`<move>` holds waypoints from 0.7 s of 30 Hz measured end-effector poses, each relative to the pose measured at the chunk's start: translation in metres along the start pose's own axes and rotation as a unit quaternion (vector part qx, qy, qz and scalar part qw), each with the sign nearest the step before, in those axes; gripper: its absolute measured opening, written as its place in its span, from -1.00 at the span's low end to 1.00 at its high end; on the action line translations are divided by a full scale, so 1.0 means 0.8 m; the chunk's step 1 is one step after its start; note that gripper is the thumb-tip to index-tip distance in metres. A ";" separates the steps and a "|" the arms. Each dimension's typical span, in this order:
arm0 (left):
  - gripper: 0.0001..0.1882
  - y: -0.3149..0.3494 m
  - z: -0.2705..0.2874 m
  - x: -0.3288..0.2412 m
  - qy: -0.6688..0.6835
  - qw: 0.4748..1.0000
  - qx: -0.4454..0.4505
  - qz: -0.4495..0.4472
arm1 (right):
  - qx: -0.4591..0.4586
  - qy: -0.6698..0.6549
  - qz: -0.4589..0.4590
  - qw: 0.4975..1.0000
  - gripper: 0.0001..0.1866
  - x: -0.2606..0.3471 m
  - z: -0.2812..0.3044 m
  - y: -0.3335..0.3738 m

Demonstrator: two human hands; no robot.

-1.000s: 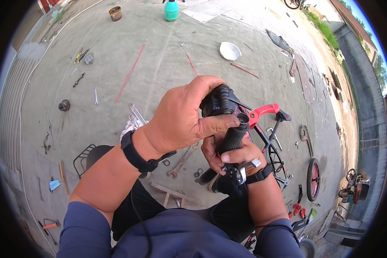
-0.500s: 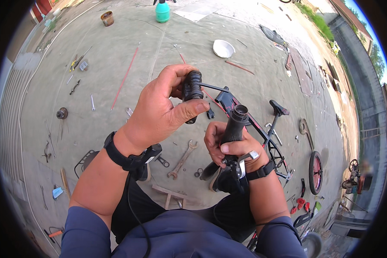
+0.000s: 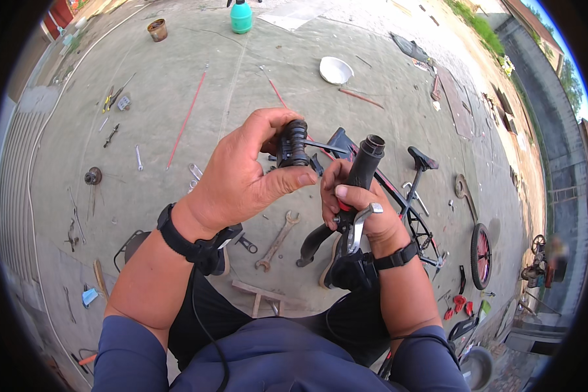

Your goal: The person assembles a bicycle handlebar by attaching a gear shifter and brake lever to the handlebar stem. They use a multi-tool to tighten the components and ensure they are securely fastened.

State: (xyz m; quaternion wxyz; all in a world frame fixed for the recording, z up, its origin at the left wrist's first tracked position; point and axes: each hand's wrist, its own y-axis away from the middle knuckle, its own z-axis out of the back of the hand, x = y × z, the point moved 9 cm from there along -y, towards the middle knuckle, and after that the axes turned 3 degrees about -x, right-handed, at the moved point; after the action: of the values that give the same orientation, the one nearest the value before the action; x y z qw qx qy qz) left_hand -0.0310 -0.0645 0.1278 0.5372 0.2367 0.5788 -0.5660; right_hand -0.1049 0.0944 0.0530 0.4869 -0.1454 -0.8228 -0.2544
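Note:
My left hand is closed round a short black part with ribbed sides, its thumb along the lower end. A thin dark bar runs rightward from beside that part; whether the two are joined I cannot tell. My right hand grips a black bicycle handlebar, whose open round end points up and away. Below the fingers a silver brake lever sticks out. The bar's other end reaches down to the left, above my shoe. The two held parts are apart from each other.
Behind my right hand a dark bicycle frame with saddle lies on the ground, near a wheel. A large spanner lies between my feet. Farther off are a white bowl, a green spray bottle and a rusty pot.
The handlebar has risen, its open end moving up and slightly right while its lower end swings left. The ribbed part has turned a little in my left hand. Both hands keep their hold.

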 end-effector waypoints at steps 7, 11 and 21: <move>-0.33 0.010 -0.029 0.035 0.121 0.980 0.028 0.154 | -0.049 -0.034 0.095 0.994 -0.36 0.017 0.040 -0.006; -0.30 0.016 -0.049 0.045 0.094 0.979 0.066 0.167 | -0.006 -0.103 0.129 0.986 -0.11 0.023 0.044 -0.009; -0.22 0.018 -0.061 0.020 -0.007 0.998 0.061 0.001 | -0.050 -0.083 0.100 0.990 0.05 0.023 0.041 -0.006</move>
State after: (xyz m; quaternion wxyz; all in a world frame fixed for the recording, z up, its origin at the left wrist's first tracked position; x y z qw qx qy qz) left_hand -0.0404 -0.0217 0.0971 0.5268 0.2655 0.5392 -0.6011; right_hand -0.1394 0.1087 0.0547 0.4315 -0.2714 -0.8284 -0.2322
